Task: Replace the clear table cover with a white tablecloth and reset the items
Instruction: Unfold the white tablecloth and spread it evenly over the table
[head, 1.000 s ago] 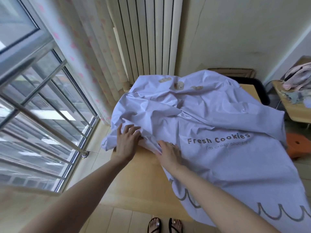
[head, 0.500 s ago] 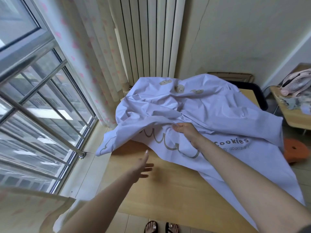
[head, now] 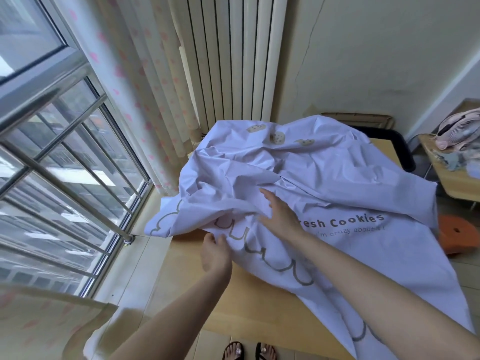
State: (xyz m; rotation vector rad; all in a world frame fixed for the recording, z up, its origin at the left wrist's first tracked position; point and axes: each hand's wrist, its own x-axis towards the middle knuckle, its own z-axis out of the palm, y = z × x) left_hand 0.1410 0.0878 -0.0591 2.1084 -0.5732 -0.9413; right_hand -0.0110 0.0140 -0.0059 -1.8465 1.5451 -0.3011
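1. Change: my left hand [head: 215,255], open over the bare table [head: 246,307] half a second ago, now pinches the scalloped hem of the tablecloth [head: 324,183] at frame centre.
2. My right hand [head: 279,216] has let go of the fold it was lifting. It now lies wide, fingers straight, on the cloth.
3. Meaning: the cloth lies on the table but bunched, with the lower-left part uncovered. Spreading is unfinished and no items are reset.
4. Obstacles: the curtain [head: 145,100] and radiator [head: 233,61] crowd the far corner. A stool [head: 457,235] stands near the overhang at right.
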